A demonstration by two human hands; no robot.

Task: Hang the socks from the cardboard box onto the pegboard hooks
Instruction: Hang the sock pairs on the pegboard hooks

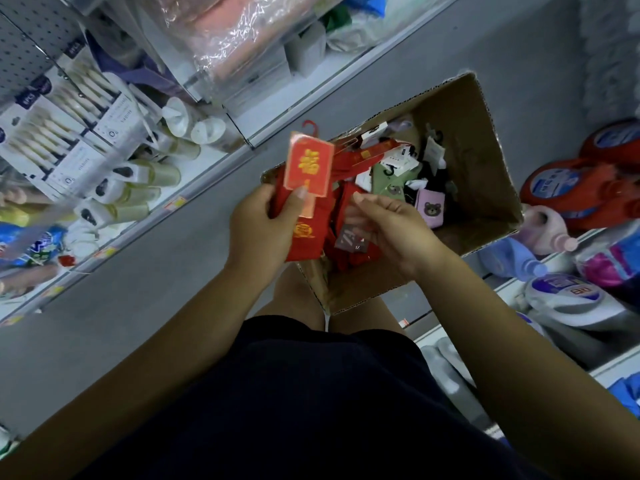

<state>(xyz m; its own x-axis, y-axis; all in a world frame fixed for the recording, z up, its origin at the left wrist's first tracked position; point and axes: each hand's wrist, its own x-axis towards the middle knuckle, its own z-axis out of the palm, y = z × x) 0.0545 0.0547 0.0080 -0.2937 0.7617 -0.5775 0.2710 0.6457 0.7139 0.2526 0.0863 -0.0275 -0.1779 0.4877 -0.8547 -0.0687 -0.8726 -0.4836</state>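
Head view, looking down: an open cardboard box (pixel 485 161) sits on a grey floor (pixel 138 271) between shop shelves. The left hand (pixel 263 230) pinches a pair of red socks (pixel 301 233) with a red and gold card, thumb on the card, held over the box's near corner. The right hand (pixel 391 230), fingers loosely curled, touches more red socks (pixel 346 258) inside the box. Green, black and pink socks (pixel 429 206) lie deeper in.

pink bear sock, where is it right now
In the head view, the pink bear sock lies inside the cardboard box, just beyond the right hand, beside the green socks.
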